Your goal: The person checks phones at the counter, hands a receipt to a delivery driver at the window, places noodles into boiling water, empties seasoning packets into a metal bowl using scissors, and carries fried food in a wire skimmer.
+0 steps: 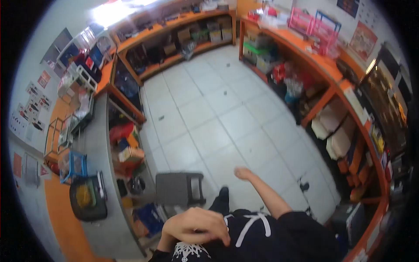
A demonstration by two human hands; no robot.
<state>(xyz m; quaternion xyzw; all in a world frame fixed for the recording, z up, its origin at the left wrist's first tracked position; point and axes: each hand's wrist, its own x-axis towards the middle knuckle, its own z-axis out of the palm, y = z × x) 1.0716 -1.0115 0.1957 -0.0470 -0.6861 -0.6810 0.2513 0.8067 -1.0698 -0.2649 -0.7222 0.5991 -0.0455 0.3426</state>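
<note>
My left hand [195,224] is raised in front of my chest, close to the camera. Its fingers are loosely bent, with a gap between them, and I see nothing in it. Farther out over the tiled floor hangs my right hand [242,173], small in view, its fingers curled in and no object visible in it. Neither hand touches anything around it. A dark grey stool [180,188] stands on the floor just beyond my left hand. One dark shoe [224,193] shows beneath me.
A grey-topped bench [94,144] runs along the left, bearing a black tray [88,198] and a blue frame [74,167]. Orange shelving [174,28] lines the back. On the right-hand counter are pink racks [302,21]. A dark case [349,222] stands at lower right.
</note>
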